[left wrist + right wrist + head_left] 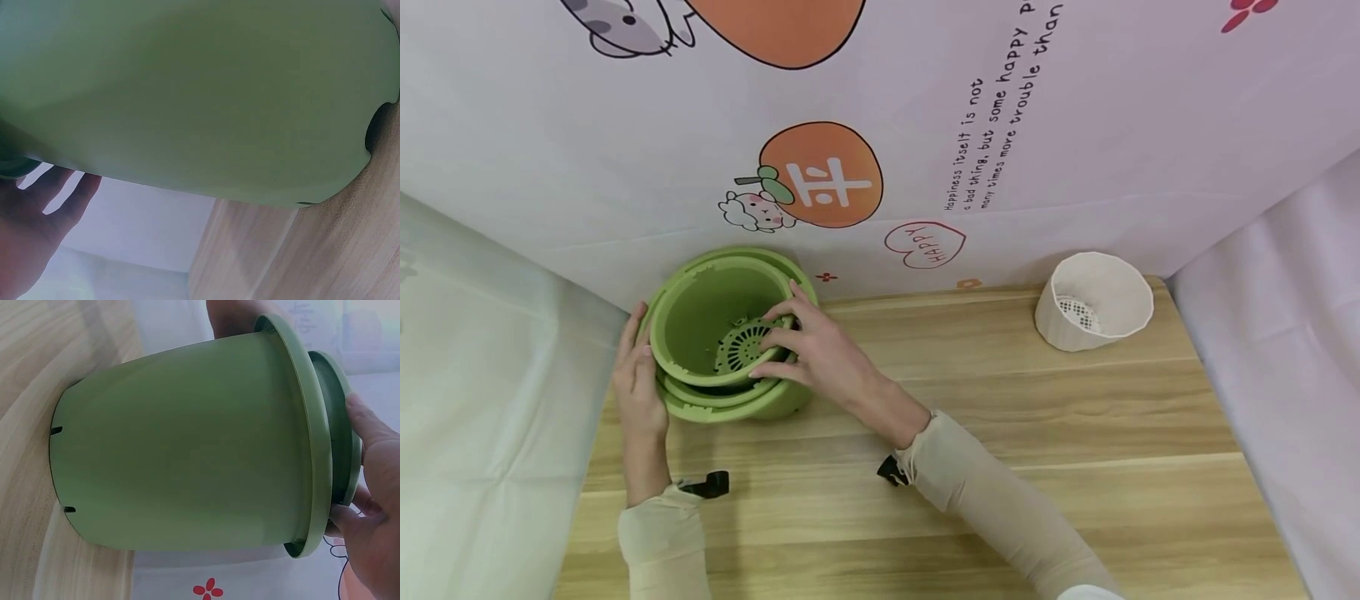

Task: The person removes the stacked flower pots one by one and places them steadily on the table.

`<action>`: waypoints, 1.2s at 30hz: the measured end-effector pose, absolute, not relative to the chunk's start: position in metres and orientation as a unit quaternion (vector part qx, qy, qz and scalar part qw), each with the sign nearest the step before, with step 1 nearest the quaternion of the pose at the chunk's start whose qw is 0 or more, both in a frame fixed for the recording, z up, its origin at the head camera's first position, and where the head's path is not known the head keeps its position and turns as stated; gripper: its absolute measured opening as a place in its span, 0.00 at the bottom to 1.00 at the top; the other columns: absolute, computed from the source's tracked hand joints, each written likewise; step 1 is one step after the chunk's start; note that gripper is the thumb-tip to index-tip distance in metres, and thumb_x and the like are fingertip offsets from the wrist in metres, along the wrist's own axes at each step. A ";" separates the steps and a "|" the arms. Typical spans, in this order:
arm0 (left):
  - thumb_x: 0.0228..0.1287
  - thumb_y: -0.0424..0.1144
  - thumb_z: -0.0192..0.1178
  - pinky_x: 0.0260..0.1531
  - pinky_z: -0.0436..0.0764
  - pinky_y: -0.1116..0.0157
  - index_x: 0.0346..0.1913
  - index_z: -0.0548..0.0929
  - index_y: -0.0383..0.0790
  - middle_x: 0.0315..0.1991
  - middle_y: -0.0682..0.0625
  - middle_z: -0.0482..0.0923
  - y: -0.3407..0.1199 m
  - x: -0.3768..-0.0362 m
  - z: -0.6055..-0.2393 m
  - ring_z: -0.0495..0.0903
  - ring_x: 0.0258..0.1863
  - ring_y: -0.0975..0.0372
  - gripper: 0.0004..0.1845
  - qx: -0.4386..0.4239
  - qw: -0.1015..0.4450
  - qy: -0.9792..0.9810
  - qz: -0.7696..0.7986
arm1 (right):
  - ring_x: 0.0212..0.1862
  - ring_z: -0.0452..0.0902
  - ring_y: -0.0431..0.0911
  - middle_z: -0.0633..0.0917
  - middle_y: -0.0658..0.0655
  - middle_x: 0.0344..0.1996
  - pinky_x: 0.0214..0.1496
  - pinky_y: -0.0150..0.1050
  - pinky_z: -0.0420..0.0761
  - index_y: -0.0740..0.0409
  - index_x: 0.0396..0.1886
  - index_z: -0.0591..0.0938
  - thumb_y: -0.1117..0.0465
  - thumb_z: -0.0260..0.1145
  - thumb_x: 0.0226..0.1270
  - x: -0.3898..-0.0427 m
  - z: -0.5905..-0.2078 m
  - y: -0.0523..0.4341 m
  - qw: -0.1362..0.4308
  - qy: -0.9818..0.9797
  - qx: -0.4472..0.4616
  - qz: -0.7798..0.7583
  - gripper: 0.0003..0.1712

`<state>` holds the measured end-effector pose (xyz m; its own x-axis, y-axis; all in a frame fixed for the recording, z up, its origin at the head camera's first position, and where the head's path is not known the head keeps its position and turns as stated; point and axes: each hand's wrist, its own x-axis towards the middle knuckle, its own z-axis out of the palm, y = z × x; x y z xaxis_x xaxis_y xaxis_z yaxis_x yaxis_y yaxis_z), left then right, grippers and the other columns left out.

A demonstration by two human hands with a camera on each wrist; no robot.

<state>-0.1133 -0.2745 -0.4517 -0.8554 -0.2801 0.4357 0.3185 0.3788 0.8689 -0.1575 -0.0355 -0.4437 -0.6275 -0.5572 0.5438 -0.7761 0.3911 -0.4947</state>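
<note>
Green plastic flower pots sit one inside another at the back left of the table. The inner pot [688,312], with a slotted base, stands proud of the larger outer pot [187,450] and leans within it. My right hand [820,350] grips the inner pot's right rim, fingers inside and thumb on the outer side. At the left, my left hand [638,392] holds the outer pot near its rim, fingers along the outside wall. In the left wrist view the outer pot [206,112] hides the ends of the fingers [78,197].
A white ribbed flower pot [1060,327] with a perforated base stands at the back right of the wooden table [1000,400]. A printed cloth [887,100] rises behind the pots, and pale cloth [475,400] hangs at the left side.
</note>
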 end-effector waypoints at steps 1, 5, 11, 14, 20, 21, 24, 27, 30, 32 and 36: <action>0.75 0.29 0.38 0.74 0.50 0.60 0.60 0.73 0.21 0.71 0.29 0.60 -0.275 -0.113 -0.452 0.57 0.74 0.44 0.21 -0.012 0.268 -0.784 -0.559 | 0.72 0.62 0.60 0.78 0.58 0.52 0.76 0.39 0.54 0.52 0.34 0.89 0.49 0.77 0.55 -0.157 -0.444 -0.035 0.147 -0.819 0.404 0.378 0.13; 0.75 0.29 0.37 0.74 0.50 0.61 0.61 0.74 0.22 0.72 0.31 0.61 -0.276 -0.113 -0.453 0.57 0.74 0.47 0.21 -0.004 0.263 -0.784 -0.563 | 0.65 0.72 0.54 0.77 0.59 0.56 0.70 0.31 0.65 0.52 0.33 0.90 0.49 0.78 0.52 -0.156 -0.444 -0.035 0.137 -0.816 0.390 0.403 0.14; 0.75 0.30 0.38 0.74 0.50 0.60 0.60 0.74 0.22 0.72 0.33 0.61 -0.280 -0.115 -0.457 0.57 0.74 0.47 0.21 0.003 0.262 -0.790 -0.555 | 0.48 0.76 0.45 0.75 0.59 0.60 0.50 0.24 0.75 0.51 0.33 0.90 0.49 0.79 0.51 -0.156 -0.443 -0.035 0.123 -0.811 0.370 0.435 0.14; 0.75 0.29 0.38 0.74 0.52 0.61 0.57 0.76 0.20 0.72 0.34 0.62 -0.288 -0.118 -0.468 0.58 0.74 0.48 0.21 0.012 0.263 -0.793 -0.550 | 0.52 0.77 0.48 0.76 0.59 0.60 0.55 0.27 0.74 0.52 0.33 0.90 0.48 0.79 0.51 -0.157 -0.442 -0.035 0.139 -0.807 0.376 0.434 0.15; 0.75 0.31 0.37 0.73 0.55 0.63 0.55 0.79 0.21 0.73 0.41 0.64 -0.298 -0.122 -0.479 0.60 0.74 0.52 0.22 0.030 0.257 -0.801 -0.540 | 0.54 0.75 0.46 0.77 0.59 0.57 0.58 0.30 0.74 0.55 0.33 0.90 0.49 0.80 0.49 -0.159 -0.437 -0.034 0.164 -0.793 0.380 0.446 0.17; 0.75 0.31 0.38 0.73 0.55 0.63 0.56 0.79 0.21 0.73 0.41 0.64 -0.296 -0.122 -0.476 0.60 0.74 0.52 0.22 0.030 0.256 -0.802 -0.539 | 0.54 0.75 0.45 0.77 0.59 0.57 0.58 0.30 0.74 0.55 0.33 0.89 0.49 0.81 0.49 -0.159 -0.436 -0.033 0.166 -0.792 0.379 0.448 0.17; 0.77 0.34 0.39 0.74 0.55 0.62 0.56 0.78 0.21 0.73 0.39 0.63 -0.287 -0.117 -0.464 0.59 0.74 0.50 0.22 0.019 0.261 -0.800 -0.539 | 0.53 0.76 0.44 0.78 0.58 0.56 0.57 0.28 0.74 0.56 0.34 0.89 0.50 0.82 0.48 -0.159 -0.435 -0.033 0.172 -0.790 0.373 0.455 0.18; 0.79 0.35 0.40 0.74 0.54 0.60 0.56 0.76 0.19 0.72 0.35 0.63 -0.277 -0.112 -0.451 0.59 0.74 0.47 0.22 0.011 0.266 -0.799 -0.539 | 0.52 0.77 0.44 0.78 0.58 0.55 0.56 0.27 0.73 0.56 0.34 0.89 0.51 0.82 0.48 -0.160 -0.434 -0.033 0.174 -0.788 0.371 0.460 0.18; 0.78 0.35 0.40 0.74 0.54 0.61 0.56 0.77 0.19 0.72 0.35 0.63 -0.275 -0.112 -0.449 0.59 0.74 0.47 0.22 0.013 0.263 -0.802 -0.537 | 0.50 0.76 0.44 0.78 0.58 0.55 0.55 0.26 0.73 0.56 0.34 0.88 0.50 0.81 0.48 -0.160 -0.433 -0.033 0.176 -0.785 0.372 0.463 0.18; 0.78 0.35 0.40 0.74 0.54 0.61 0.56 0.77 0.19 0.72 0.36 0.63 -0.275 -0.112 -0.449 0.60 0.74 0.49 0.22 0.016 0.261 -0.802 -0.538 | 0.49 0.76 0.44 0.78 0.58 0.55 0.54 0.26 0.73 0.56 0.34 0.88 0.51 0.81 0.49 -0.160 -0.431 -0.033 0.178 -0.782 0.374 0.465 0.18; 0.78 0.34 0.40 0.73 0.55 0.61 0.52 0.78 0.15 0.72 0.35 0.63 -0.275 -0.113 -0.450 0.61 0.73 0.52 0.22 0.014 0.265 -0.797 -0.542 | 0.47 0.75 0.43 0.78 0.59 0.55 0.51 0.25 0.74 0.58 0.35 0.87 0.51 0.80 0.51 -0.160 -0.426 -0.032 0.186 -0.775 0.378 0.472 0.18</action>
<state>-0.1126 -0.2748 -0.4498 -0.8590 -0.3096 0.4077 0.2654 0.4116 0.8718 -0.1602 -0.0315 -0.4260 -0.6445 -0.4109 0.6449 -0.7615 0.2689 -0.5897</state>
